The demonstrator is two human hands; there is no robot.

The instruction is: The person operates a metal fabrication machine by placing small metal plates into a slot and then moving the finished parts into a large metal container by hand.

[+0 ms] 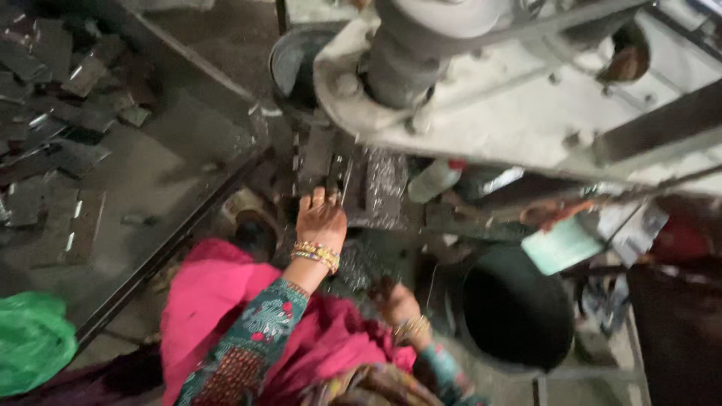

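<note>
Reaching up with the left hand point(321, 218), fingers laid against the small dark metal piece point(331, 180) under the grey press machine point(481, 113), fingertips curled loosely onto its lower edge, not closed round it. Wearing gold and coloured bangles point(317, 256) at that wrist, above a teal patterned sleeve point(248, 338). Resting low near the lap with the right hand point(395, 301), fingers bent inward on something dark and blurred; cannot tell whether gripping or merely cupped. Sitting wrapped in pink cloth point(210, 301) spread across the knees. Facing the press column point(406, 60), thick and round, rising out of a pale, worn frame just above the metal piece. Lying just right of the left hand, a speckled metal block point(385, 184), with a pale plastic bottle point(432, 180) beside it. Standing to the right of the right hand, a dark round bucket point(515, 308), well apart from the metal piece. Spread over the grey desk point(165, 165) at far left, flat dark metal sheets point(53, 113) in a loose heap. Bunched at the lower left corner, a green bag point(30, 338). Lying right of the bucket's rim, a light green card point(560, 244).
</note>
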